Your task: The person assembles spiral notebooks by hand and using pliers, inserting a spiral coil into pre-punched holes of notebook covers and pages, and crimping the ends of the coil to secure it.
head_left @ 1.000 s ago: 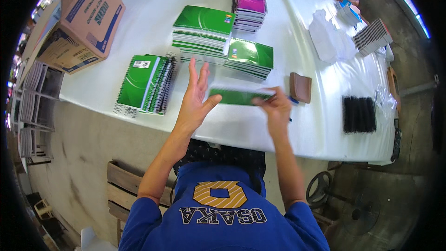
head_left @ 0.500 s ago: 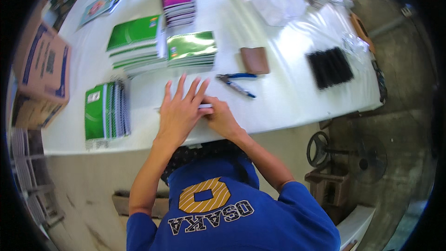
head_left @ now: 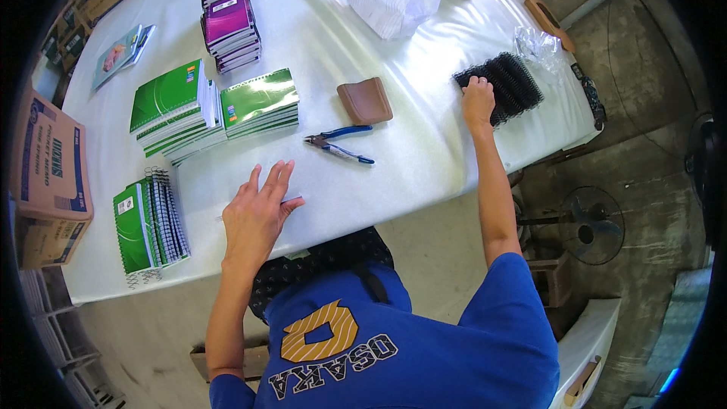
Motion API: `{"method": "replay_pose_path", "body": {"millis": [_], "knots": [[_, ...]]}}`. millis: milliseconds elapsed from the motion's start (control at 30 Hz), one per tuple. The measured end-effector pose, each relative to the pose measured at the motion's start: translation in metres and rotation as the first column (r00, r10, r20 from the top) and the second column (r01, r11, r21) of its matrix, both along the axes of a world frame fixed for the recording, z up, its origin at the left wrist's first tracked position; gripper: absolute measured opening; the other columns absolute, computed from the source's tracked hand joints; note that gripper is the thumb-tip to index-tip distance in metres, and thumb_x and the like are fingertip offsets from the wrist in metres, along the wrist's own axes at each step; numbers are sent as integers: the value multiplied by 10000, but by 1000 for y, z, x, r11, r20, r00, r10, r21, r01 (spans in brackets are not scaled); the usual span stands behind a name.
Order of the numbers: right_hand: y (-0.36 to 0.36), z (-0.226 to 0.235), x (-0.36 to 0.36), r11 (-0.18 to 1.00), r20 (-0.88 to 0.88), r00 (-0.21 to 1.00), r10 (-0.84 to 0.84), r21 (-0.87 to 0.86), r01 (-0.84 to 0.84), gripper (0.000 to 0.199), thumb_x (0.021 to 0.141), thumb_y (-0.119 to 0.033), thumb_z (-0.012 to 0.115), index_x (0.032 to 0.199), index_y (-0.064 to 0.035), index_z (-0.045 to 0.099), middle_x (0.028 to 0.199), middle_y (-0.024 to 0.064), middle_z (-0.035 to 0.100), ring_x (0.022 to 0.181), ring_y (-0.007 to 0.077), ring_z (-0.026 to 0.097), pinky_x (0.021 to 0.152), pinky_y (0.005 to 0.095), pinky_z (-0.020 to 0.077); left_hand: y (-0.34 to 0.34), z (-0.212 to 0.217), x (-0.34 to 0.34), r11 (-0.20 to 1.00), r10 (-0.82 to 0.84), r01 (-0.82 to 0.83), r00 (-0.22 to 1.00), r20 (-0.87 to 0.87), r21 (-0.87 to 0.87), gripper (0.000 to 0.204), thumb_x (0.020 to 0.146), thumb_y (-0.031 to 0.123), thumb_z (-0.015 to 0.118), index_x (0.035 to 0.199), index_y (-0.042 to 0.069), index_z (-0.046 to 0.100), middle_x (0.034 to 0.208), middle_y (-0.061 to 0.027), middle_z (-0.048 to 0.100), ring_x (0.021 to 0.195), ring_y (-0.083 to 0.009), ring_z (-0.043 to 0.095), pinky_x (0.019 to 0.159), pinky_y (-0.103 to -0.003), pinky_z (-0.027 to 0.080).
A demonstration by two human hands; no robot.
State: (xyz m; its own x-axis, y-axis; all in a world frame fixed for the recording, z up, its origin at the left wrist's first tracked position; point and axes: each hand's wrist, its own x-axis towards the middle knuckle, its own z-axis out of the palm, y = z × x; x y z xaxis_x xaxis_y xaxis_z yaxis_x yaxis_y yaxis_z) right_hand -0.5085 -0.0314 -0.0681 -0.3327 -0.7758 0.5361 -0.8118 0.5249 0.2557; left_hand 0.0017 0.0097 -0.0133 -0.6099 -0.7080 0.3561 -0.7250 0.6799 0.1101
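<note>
My left hand (head_left: 257, 208) lies near the front edge of the white-covered table, fingers stretched out and thumb apart. Under it is a thin, pale, flat thing, mostly hidden, with only slivers of its edge showing. Far to the right, my right hand (head_left: 478, 102) has its fingers closed on the left end of a bundle of black spiral binding coils (head_left: 511, 87); whether it grips one coil or several is hidden. Blue-handled cutting pliers (head_left: 341, 144) lie ahead of my left hand, beside a brown wallet-like piece (head_left: 364, 101). Green spiral notebooks (head_left: 135, 231) stand to its left.
Green notebooks (head_left: 168, 102) and shiny green ones (head_left: 260, 98) are stacked farther back, with purple notebooks (head_left: 229, 19) behind. Crumpled white wrapping (head_left: 394, 4) and clear plastic (head_left: 538, 49) lie at the far right. A cardboard box (head_left: 51, 159) borders the left side; a fan (head_left: 591, 227) stands right.
My right hand has left my left hand and reached right to the black coils, closing on them. My left hand stays over the pale thing. The whole view has shifted and turned.
</note>
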Motion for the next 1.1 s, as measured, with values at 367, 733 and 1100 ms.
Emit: {"method": "replay_pose_path", "body": {"millis": [367,733,1100], "knots": [[-7,22,-1,969,33,988,148,197,-152,101,873,-117,604,933,-38,624,989,139,624,950,305,627,757,431,535,-3,4,5,998,-14,18,998,-60,64,621,850,396,687,1390,155,500,1251,-42,656,1062,-309,671,645,-366,573],[6,84,107,754,557,534,636,-302,-583,206,810,37,656,998,-35,698,946,159,668,841,311,631,803,387,508,-8,6,6,996,25,-26,1000,11,90,547,877,427,643,1343,161,537,1247,-28,655,1077,-299,664,646,-392,580],[39,72,276,541,866,-204,455,-452,-709,288,785,84,720,1029,-67,749,951,44,652,841,151,616,741,289,510,-17,8,3,985,14,-16,1000,13,169,531,899,414,602,1386,223,509,1293,-9,633,1117,-301,642,745,-415,560]]}}
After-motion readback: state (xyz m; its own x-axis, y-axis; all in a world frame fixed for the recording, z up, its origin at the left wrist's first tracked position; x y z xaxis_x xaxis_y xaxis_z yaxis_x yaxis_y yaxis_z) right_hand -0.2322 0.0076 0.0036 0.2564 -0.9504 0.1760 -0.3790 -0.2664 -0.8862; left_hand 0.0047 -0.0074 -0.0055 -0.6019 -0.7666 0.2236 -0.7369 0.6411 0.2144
